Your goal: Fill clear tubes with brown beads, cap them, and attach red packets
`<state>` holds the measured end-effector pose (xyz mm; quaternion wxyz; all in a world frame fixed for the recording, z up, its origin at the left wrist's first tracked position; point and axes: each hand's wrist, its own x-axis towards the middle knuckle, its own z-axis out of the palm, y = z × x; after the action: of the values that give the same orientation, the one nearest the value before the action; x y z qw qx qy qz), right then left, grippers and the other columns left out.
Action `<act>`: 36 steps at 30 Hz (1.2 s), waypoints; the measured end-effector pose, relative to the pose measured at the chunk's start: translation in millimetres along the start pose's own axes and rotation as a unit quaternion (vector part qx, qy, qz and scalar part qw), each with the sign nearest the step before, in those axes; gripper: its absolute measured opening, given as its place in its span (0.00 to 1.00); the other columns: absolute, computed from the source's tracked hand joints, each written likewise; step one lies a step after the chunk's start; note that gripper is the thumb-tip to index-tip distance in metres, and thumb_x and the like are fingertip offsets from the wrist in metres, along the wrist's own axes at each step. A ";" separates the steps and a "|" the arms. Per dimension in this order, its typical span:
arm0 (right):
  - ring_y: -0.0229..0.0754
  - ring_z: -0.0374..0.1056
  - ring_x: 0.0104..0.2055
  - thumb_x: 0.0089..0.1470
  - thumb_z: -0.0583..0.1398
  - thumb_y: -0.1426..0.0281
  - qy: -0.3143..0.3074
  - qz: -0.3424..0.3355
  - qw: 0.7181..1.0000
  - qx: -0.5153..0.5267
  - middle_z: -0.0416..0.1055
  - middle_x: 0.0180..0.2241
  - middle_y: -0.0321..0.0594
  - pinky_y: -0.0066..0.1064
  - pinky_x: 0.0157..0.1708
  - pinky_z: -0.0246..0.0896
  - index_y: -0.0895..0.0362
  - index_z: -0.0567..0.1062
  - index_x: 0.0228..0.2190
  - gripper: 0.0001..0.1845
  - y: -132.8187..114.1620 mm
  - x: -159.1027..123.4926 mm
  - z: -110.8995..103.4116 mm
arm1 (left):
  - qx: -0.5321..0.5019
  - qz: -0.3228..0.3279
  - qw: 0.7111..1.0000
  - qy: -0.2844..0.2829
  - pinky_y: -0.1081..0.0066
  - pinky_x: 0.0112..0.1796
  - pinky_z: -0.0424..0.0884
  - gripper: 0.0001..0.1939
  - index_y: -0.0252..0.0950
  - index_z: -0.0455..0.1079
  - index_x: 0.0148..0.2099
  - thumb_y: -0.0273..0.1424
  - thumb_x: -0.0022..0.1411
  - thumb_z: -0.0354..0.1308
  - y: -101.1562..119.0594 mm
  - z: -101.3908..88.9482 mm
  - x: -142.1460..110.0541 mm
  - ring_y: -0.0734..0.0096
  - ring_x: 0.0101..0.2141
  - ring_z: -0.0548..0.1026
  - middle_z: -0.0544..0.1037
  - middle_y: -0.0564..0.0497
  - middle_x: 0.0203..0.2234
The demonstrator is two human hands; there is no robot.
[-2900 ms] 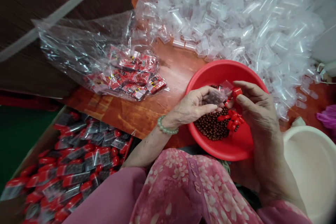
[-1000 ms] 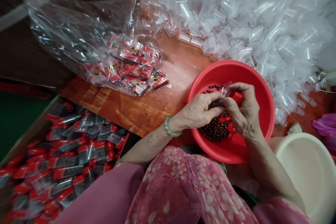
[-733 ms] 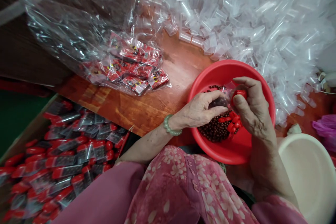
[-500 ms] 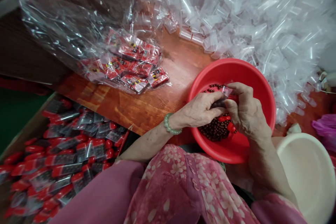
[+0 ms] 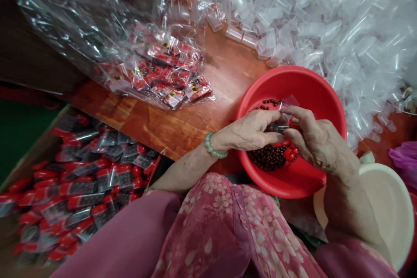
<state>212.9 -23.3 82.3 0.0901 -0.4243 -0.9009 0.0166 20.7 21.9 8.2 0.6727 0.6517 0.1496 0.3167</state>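
Observation:
Over the red basin (image 5: 340, 113) my two hands meet at a small clear plastic container (image 5: 277, 127) with dark contents. My left hand (image 5: 249, 132), a green bead bracelet at its wrist, pinches the container between thumb and fingers. From the other side my right hand (image 5: 314, 137) curls its thumb and fingers about the container's red end, and partly hides it. Below them in the basin are many small dark brown beads (image 5: 269, 157). Several red plastic caps (image 5: 289, 153) lie beside the beads, under my right hand.
Red printed packets (image 5: 172, 76) lie inside a clear plastic bag on the wooden table (image 5: 224, 76). Clear tubes (image 5: 286, 21) are heaped at the back right. Filled red-capped containers (image 5: 84, 182) are piled in a box at left. A cream basin (image 5: 389, 208) stands at right.
My right hand has shifted slightly right, and its fingers are less tightly bent. My left hand still holds the container. The whole view has shifted a little.

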 end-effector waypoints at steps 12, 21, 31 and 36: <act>0.45 0.76 0.33 0.68 0.52 0.48 0.233 0.153 0.960 0.034 0.77 0.37 0.42 0.34 0.31 0.73 0.50 0.71 0.47 0.21 -11.2 -11.1 50.8 | 0.016 0.006 0.999 0.042 0.71 0.37 0.64 0.12 0.35 0.66 0.40 0.39 0.66 0.60 6.0 2.1 -2.9 0.74 0.33 0.65 0.68 0.54 0.31; 0.48 0.78 0.51 0.69 0.54 0.61 0.252 0.130 0.953 0.109 0.78 0.54 0.44 0.41 0.50 0.76 0.49 0.71 0.62 0.23 -11.9 -16.9 53.0 | 0.017 0.009 0.999 0.047 0.71 0.37 0.65 0.05 0.35 0.66 0.40 0.32 0.64 0.57 6.8 3.1 -2.7 0.74 0.33 0.66 0.69 0.54 0.32; 0.52 0.79 0.49 0.69 0.55 0.60 0.220 0.171 0.944 0.176 0.80 0.51 0.41 0.49 0.49 0.78 0.41 0.74 0.60 0.21 -10.3 -15.8 45.9 | -0.020 0.021 0.999 0.031 0.67 0.43 0.70 0.06 0.35 0.68 0.43 0.31 0.66 0.58 2.9 2.8 -1.1 0.70 0.37 0.72 0.75 0.51 0.35; 0.51 0.79 0.50 0.70 0.53 0.59 0.207 0.152 0.955 0.147 0.80 0.51 0.43 0.50 0.50 0.78 0.47 0.73 0.61 0.23 -5.1 -18.5 47.8 | 0.007 0.015 0.999 0.037 0.68 0.40 0.69 0.06 0.35 0.69 0.43 0.31 0.65 0.58 3.9 2.0 -1.9 0.69 0.37 0.71 0.75 0.51 0.35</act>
<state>212.2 -38.5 33.1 0.3320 -0.5323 -0.7752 0.0742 19.6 19.0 11.8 0.6572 0.6467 0.1664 0.3495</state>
